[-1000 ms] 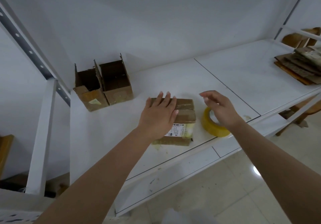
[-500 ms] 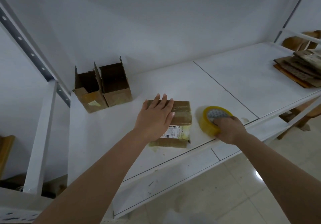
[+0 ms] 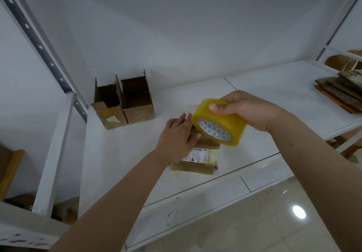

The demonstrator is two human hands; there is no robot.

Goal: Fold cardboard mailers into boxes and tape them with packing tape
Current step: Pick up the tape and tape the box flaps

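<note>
A small closed cardboard box (image 3: 201, 156) with a white shipping label lies on the white shelf (image 3: 254, 99). My left hand (image 3: 177, 139) rests flat on its top, fingers straight. My right hand (image 3: 247, 109) grips a yellow roll of packing tape (image 3: 219, 121) and holds it in the air just above the box's right side, tilted so its patterned core faces me. The roll hides part of the box top.
Two open-topped cardboard boxes (image 3: 123, 103) stand side by side at the back left of the shelf. A stack of flat cardboard mailers (image 3: 340, 89) lies at the far right. A white upright post (image 3: 52, 150) stands at left. Tiled floor (image 3: 254, 222) lies below the shelf edge.
My right hand took hold of the tape roll on the shelf and lifted it up over the box. My left hand stayed flat on the box.
</note>
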